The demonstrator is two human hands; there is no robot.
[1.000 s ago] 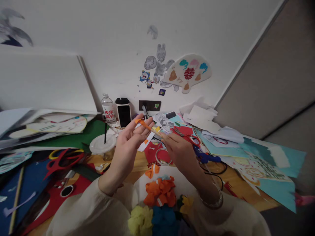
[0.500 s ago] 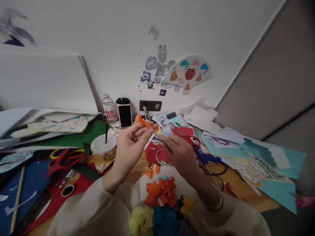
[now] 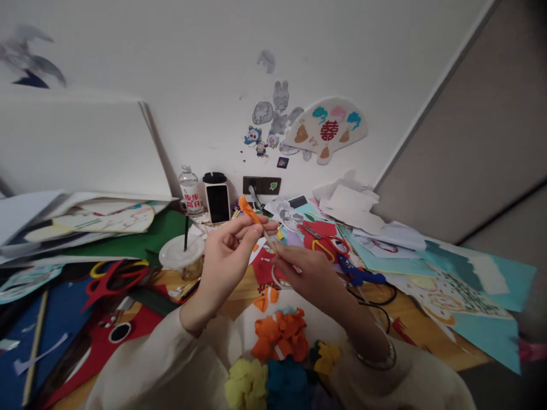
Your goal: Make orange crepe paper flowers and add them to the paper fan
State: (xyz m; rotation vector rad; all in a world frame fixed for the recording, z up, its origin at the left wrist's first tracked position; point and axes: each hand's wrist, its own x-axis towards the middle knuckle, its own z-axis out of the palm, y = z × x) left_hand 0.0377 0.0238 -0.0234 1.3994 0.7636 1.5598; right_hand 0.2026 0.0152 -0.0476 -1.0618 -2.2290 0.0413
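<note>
A piece of crinkled orange paper (image 3: 245,206) sticks up from the fingertips of my left hand (image 3: 224,256), which pinches its lower end against a thin pale stick (image 3: 270,241). My right hand (image 3: 314,276) grips the other end of that stick, below and to the right. Beneath the hands, on a white sheet, lies a cluster of orange paper flowers (image 3: 280,335). A loose orange paper piece (image 3: 265,298) is just beyond it. Yellow paper flowers (image 3: 245,381), a dark blue paper bunch (image 3: 287,384) and an orange-yellow flower (image 3: 327,357) sit closest to me.
To the left are red-handled scissors (image 3: 113,285), a lidded plastic cup (image 3: 182,253) with a black straw, a bottle (image 3: 190,191) and a phone (image 3: 217,204) leaning on a cup. On the right lie a blue glue gun (image 3: 359,273) with its cable and painted papers (image 3: 461,290).
My right hand has shifted slightly down along the stick, which now stands steeper. The orange paper tip points more upright. My left hand keeps its pinch.
</note>
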